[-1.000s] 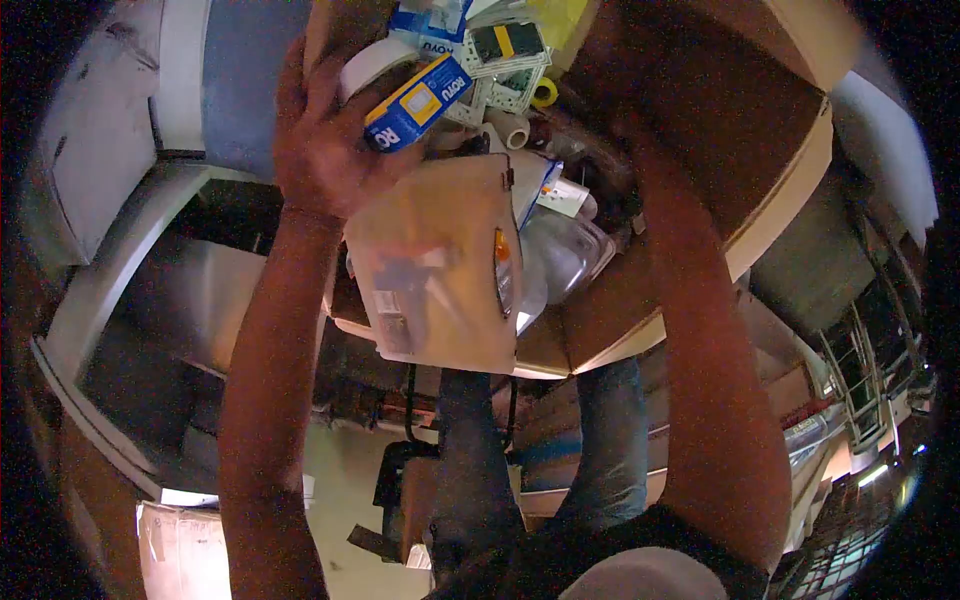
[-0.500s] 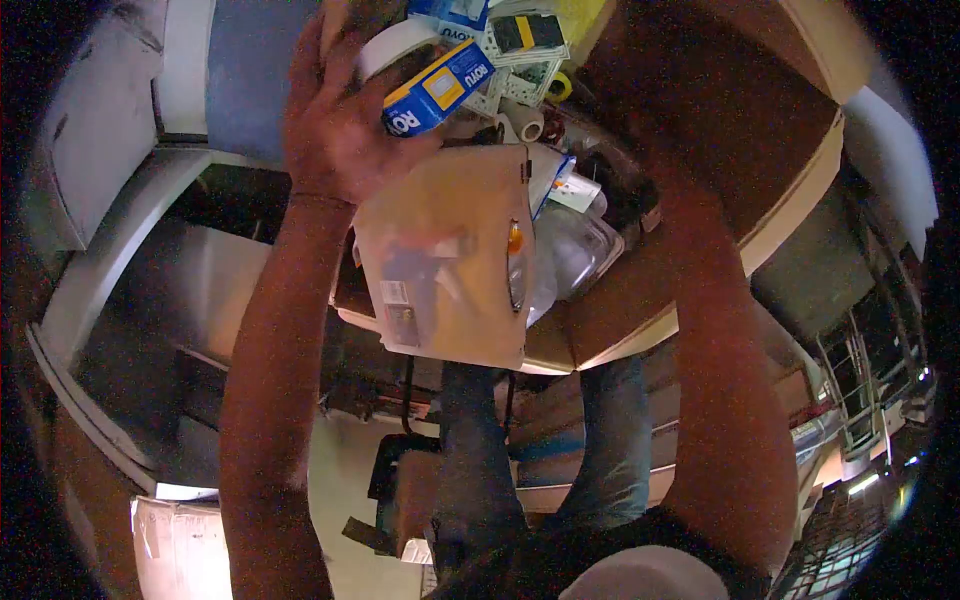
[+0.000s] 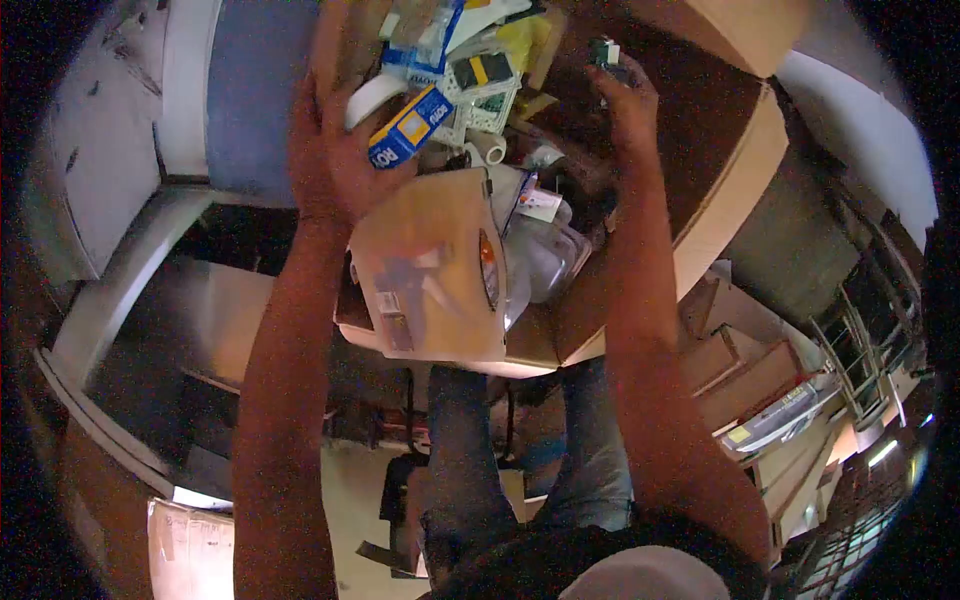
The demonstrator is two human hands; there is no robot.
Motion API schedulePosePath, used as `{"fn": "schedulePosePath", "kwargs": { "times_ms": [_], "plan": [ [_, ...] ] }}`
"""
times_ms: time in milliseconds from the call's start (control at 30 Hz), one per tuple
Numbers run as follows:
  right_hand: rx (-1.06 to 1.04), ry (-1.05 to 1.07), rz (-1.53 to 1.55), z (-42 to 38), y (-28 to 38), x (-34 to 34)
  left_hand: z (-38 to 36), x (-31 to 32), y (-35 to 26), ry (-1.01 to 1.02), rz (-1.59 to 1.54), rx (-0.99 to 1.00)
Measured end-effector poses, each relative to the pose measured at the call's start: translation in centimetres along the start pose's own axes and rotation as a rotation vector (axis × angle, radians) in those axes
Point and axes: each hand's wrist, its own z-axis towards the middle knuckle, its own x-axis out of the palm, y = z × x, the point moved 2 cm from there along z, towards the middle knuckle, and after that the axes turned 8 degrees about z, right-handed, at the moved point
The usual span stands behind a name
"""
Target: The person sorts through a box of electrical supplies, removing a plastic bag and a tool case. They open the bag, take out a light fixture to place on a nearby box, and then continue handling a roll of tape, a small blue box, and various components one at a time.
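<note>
A small blue and yellow cardboard box (image 3: 408, 128) with white lettering sits clamped in the left hand (image 3: 335, 150), the thumb and fingers curled round its lower end so that it tilts up to the right over the cluttered brown wooden table (image 3: 720, 130). The same hand also presses against a roll of white tape (image 3: 372, 98) just behind the box. The right hand (image 3: 625, 105) is well apart from the left, raised over the far side of the heap, its fingertips pinched on a small dark object with a pale green top (image 3: 606, 52); what that object is cannot be told. Just below the blue and yellow box lies a large tan padded envelope (image 3: 430, 265) with a white label near its lower edge, and it overhangs the near edge of the table. Beside the envelope on the right is a clear plastic container (image 3: 548, 258), partly under a white card (image 3: 540, 203). Between the two hands the heap holds a white blister pack with a black and yellow part (image 3: 483, 75), a short white plastic pipe fitting (image 3: 489, 148) and some yellow packaging (image 3: 520, 40), all touching or overlapping. Below the table edge the person's legs in blue jeans (image 3: 590, 450) show, with cardboard boxes (image 3: 745, 375) stacked to the right on the floor.
</note>
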Motion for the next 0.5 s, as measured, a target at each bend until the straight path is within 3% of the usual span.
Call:
{"fn": "schedulePosePath", "kwargs": {
  "times_ms": [67,133,167,233,333,367,400,467,500],
  "plan": [
    [-0.041,-0.062,0.053,-3.0,3.9,1.1,-0.4,0.5,0.3,0.015,0.019,0.023],
    [0.04,0.091,0.494,-6.2,6.3,1.7,0.4,-0.6,-0.1,0.107,0.001,0.041],
    [0.029,0.066,0.497,-7.4,6.7,1.7,0.2,-0.4,-0.3,0.101,-0.009,0.066],
    [-0.023,0.168,0.816,-9.4,7.9,1.9,-0.6,1.3,0.4,0.156,-0.144,-0.061],
    [-0.011,0.214,1.126,-13.0,9.3,1.2,-0.6,1.4,0.2,0.16,-0.241,-0.075],
    [-0.013,0.24,1.269,-14.0,9.9,0.9,-0.7,1.6,0.2,0.15,-0.256,-0.042],
    [-0.022,0.117,1.344,-15.0,9.7,0.5,-0.9,1.5,0.3,0.08,-0.241,-0.011],
    [-0.115,0.295,1.37,-16.7,8.6,-0.8,-0.4,0.3,-0.4,-0.045,-0.16,0.111],
    [-0.167,0.277,1.345,-17.4,8.0,-1.3,-0.1,-0.3,-0.8,-0.052,-0.164,0.129]
  ]
}}
